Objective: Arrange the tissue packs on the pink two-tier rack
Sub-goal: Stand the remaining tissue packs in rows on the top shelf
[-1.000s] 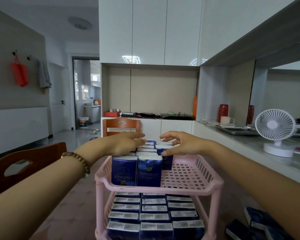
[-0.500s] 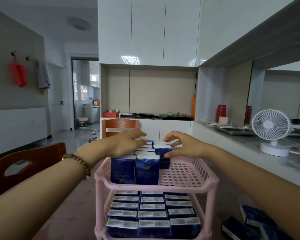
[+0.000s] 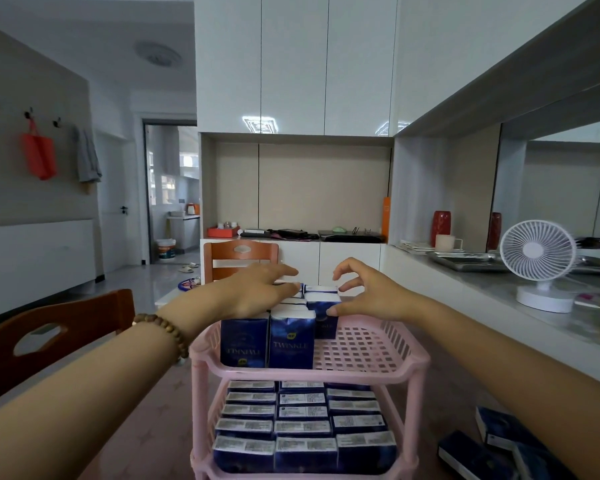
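Observation:
The pink two-tier rack (image 3: 413, 367) stands in front of me. Its top tier holds several upright dark blue tissue packs (image 3: 291, 341) in rows on the left half; the right half is bare mesh. The lower tier is filled with several packs (image 3: 302, 427) lying label-up. My left hand (image 3: 260, 289) rests flat on the tops of the left rows, fingers straight. My right hand (image 3: 364, 292) hovers beside the rear right pack (image 3: 323, 317), thumb touching its side, fingers loosely curled above the pack tops.
Loose tissue packs (image 3: 482, 452) lie on the table at the lower right. Wooden chairs (image 3: 49, 337) stand at the left and behind the rack. On the counter to the right stands a white fan (image 3: 537, 261), with a metal tray (image 3: 465, 261) behind it.
My right hand has lifted off the pack tops and its fingers have curled up; only the thumb still touches. The left hand stays flat on the packs.

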The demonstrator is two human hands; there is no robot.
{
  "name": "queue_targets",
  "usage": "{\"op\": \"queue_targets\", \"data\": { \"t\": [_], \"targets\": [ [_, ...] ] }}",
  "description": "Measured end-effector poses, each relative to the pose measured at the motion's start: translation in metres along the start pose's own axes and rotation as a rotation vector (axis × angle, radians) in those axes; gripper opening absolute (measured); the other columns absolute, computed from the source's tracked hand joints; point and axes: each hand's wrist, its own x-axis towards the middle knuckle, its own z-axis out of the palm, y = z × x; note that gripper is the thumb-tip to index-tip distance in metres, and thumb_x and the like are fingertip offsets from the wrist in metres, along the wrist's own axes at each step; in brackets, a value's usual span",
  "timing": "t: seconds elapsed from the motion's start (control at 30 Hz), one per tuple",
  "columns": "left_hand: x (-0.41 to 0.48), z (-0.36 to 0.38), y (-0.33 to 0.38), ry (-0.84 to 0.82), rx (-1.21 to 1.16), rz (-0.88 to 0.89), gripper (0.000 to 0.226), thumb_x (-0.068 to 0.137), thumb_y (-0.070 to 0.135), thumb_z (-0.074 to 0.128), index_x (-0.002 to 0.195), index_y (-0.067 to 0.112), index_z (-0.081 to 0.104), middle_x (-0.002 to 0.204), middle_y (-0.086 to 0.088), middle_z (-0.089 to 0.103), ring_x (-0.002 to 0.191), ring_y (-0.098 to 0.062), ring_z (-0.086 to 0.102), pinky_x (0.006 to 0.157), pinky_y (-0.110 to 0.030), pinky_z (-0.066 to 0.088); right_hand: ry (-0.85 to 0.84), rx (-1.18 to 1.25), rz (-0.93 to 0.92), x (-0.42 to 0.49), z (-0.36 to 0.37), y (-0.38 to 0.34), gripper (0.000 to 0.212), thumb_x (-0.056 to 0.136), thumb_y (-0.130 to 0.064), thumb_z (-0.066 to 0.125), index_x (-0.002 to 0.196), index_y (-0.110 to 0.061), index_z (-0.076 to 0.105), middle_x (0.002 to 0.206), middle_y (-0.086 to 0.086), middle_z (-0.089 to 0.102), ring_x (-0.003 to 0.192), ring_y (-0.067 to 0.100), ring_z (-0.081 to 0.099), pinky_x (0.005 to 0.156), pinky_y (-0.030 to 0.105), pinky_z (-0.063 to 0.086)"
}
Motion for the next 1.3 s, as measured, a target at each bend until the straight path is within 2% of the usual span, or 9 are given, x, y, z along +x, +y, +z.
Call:
{"op": "queue_targets", "data": {
  "t": [0.13,0.27,0.4,0.6,0.73,0.8,0.97,1.13,1.3],
  "targets": [
    [0.001,0.002,0.004,0.005,0.033,0.031,0.045,0.098,0.040,0.036,0.141,0.028,0.035,0.151,0.003,0.032,0.138,-0.016,0.029,0.112,-0.035,0.022,0.055,-0.104,-0.053,-0.001,0.003,0.000,0.026,0.070,-0.032,0.079,0.087,-0.033,0.060,0.110,-0.005,0.044,0.106,0.012,0.047,0.091,0.025,0.041],
    [0.007,0.004,0.015,-0.054,0.040,0.041,0.042,0.101,0.035,0.025,0.141,0.028,0.037,0.151,0.004,0.031,0.139,-0.014,0.026,0.112,-0.030,0.018,0.079,-0.129,-0.014,-0.002,0.004,0.001,0.028,0.073,-0.033,0.077,0.098,-0.029,0.066,0.105,0.000,0.048,0.094,0.010,0.048,0.080,0.018,0.039],
    [0.021,0.009,0.019,-0.116,0.113,0.006,0.044,0.102,0.030,0.020,0.143,0.025,0.033,0.152,-0.001,0.032,0.138,-0.019,0.029,0.115,-0.036,0.019,0.046,-0.028,0.036,-0.004,0.007,0.005,0.029,0.074,-0.034,0.076,0.098,-0.021,0.068,0.104,-0.001,0.056,0.096,0.015,0.054,0.083,0.027,0.048],
    [0.025,0.012,0.017,-0.117,0.073,-0.006,0.043,0.103,0.027,0.020,0.142,0.021,0.036,0.149,-0.004,0.035,0.136,-0.021,0.031,0.112,-0.032,0.020,-0.032,0.094,0.101,-0.014,-0.010,0.013,0.021,0.082,-0.019,0.069,0.097,-0.009,0.057,0.097,0.009,0.072,0.089,0.026,0.069,0.081,0.040,0.057],
    [0.025,0.013,0.014,-0.121,0.054,0.018,0.043,0.103,0.026,0.020,0.141,0.021,0.037,0.149,-0.004,0.036,0.135,-0.020,0.033,0.110,-0.030,0.021,-0.079,-0.093,0.101,-0.019,-0.001,0.015,0.023,0.081,-0.023,0.070,0.098,-0.012,0.060,0.091,-0.003,0.068,0.082,0.009,0.066,0.062,0.014,0.051],
    [0.026,0.013,0.014,-0.125,0.060,0.023,0.042,0.103,0.026,0.020,0.141,0.021,0.037,0.149,-0.003,0.035,0.136,-0.020,0.032,0.109,-0.030,0.021,-0.044,-0.004,0.111,-0.019,-0.001,0.014,0.022,0.085,-0.020,0.066,0.100,-0.012,0.052,0.092,-0.002,0.066,0.080,0.008,0.067,0.057,0.012,0.050],
    [0.025,0.014,0.013,-0.120,0.031,0.021,0.042,0.103,0.027,0.021,0.141,0.021,0.037,0.149,-0.003,0.035,0.136,-0.019,0.032,0.110,-0.031,0.022,-0.032,0.041,0.126,-0.017,-0.017,0.004,0.022,0.091,-0.019,0.056,0.103,-0.016,0.038,0.098,0.012,0.066,0.081,0.023,0.070,0.062,0.029,0.058],
    [0.025,0.014,0.013,-0.105,-0.011,0.022,0.041,0.103,0.025,0.021,0.138,0.020,0.041,0.147,-0.002,0.040,0.133,-0.018,0.037,0.105,-0.027,0.023,-0.120,-0.079,0.050,-0.015,-0.015,0.008,0.025,0.086,-0.027,0.064,0.106,-0.017,0.052,0.105,0.003,0.064,0.089,0.017,0.067,0.077,0.035,0.058],
    [0.026,0.014,0.011,-0.105,-0.015,0.012,0.042,0.102,0.026,0.022,0.139,0.021,0.040,0.147,-0.002,0.039,0.134,-0.017,0.036,0.106,-0.027,0.023,-0.006,-0.016,0.029,-0.009,-0.008,0.009,0.027,0.077,-0.025,0.074,0.098,-0.014,0.062,0.102,0.002,0.066,0.094,0.016,0.064,0.082,0.037,0.056]
  ]
}}
